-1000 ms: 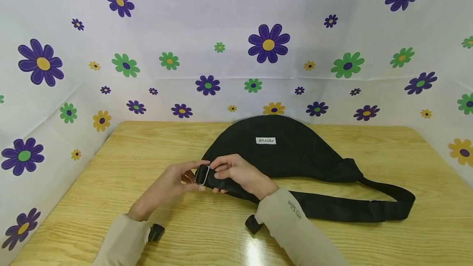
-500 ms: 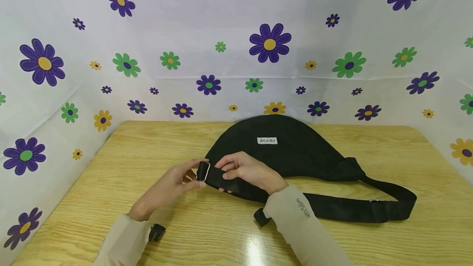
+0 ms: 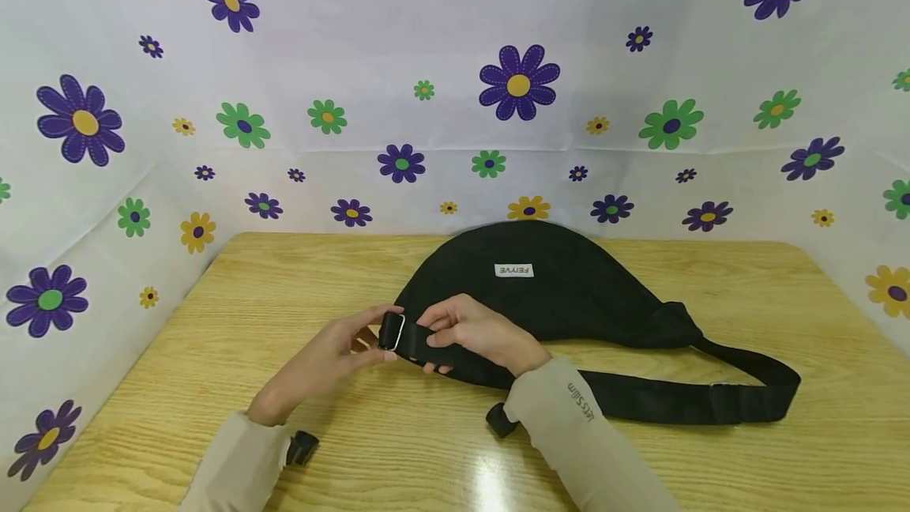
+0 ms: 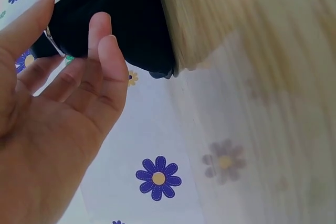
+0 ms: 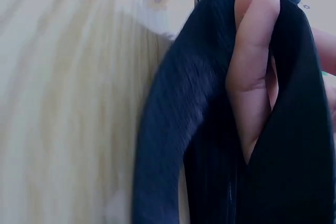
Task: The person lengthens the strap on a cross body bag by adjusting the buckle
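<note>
A black waist bag with a white label lies on the wooden table, its curved side toward the back. At its left end is a metal slide buckle with black webbing looped through it. My left hand holds the buckle at its edges, thumb below and index finger above. Just right of the buckle, my right hand pinches the strap between thumb and fingers. In the right wrist view, the fingers of that hand reach between two layers of black webbing.
The rest of the strap runs right and loops back to the bag's right end, with a second metal slider on it. A flower-print cloth hangs behind the wooden table. Small black pieces show at the cuffs.
My right hand has slid a little to the right along the strap, away from the buckle, and more flat webbing shows between them. The left hand stays at the buckle.
</note>
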The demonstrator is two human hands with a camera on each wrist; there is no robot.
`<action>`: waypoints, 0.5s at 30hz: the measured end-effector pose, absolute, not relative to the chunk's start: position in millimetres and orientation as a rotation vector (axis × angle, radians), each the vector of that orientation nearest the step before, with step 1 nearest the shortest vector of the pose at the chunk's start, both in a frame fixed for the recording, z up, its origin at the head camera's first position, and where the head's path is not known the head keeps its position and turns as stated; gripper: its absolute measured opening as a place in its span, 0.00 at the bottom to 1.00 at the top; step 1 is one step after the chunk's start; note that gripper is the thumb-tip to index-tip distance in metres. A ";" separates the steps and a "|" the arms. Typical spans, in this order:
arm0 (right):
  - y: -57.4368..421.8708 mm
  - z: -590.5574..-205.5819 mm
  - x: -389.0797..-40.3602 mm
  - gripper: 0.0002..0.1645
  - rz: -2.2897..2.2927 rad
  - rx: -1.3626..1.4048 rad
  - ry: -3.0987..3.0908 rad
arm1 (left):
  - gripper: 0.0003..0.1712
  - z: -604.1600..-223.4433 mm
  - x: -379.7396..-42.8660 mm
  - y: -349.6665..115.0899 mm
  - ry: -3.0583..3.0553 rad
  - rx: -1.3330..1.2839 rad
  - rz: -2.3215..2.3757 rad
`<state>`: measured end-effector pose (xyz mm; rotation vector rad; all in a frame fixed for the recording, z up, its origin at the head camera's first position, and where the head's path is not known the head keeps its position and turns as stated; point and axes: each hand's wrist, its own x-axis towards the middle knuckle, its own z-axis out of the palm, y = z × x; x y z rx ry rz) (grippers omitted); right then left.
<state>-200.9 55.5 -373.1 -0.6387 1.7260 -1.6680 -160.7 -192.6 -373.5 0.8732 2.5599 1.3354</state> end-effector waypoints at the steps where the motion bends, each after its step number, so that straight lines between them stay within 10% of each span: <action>1: 53.9 -372.9 -200.0 0.16 -1.682 -0.636 1.716 | 0.31 -373.4 -160.5 -192.1 2.555 0.890 1.337; 15: 56.2 -371.7 -201.0 0.18 -1.602 -0.646 1.856 | 0.29 -374.6 -160.4 -188.9 2.533 0.919 1.308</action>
